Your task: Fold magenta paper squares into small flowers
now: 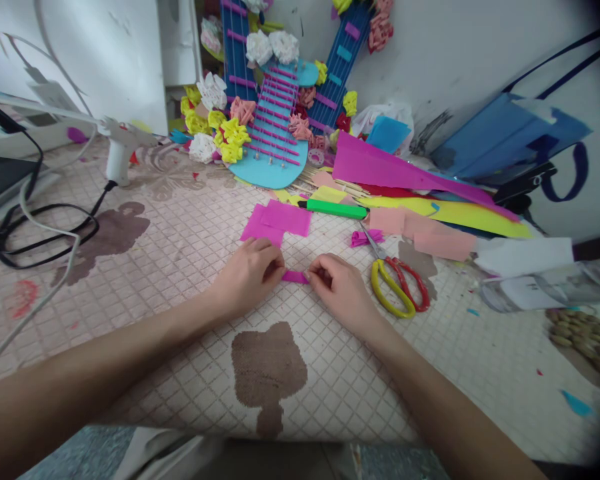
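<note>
A narrow folded strip of magenta paper (295, 277) lies between my hands, low over the patterned tabletop. My left hand (253, 275) pinches its left end, fingers curled. At the other end, my right hand (337, 288) closes thumb and fingertips on the strip. Flat magenta paper squares (287, 218) rest just beyond my left hand. Past my right hand are a small rolled magenta piece (366, 238) and scissors (399, 287) with one yellow and one red handle loop.
A green marker-like stick (336, 209) lies beyond the squares. Behind it stands a blue paper craft (275, 127) with crumpled paper flowers. To the left are a white glue gun (117, 150) and its black cable (45, 253); a clear bottle (555, 283) lies at right.
</note>
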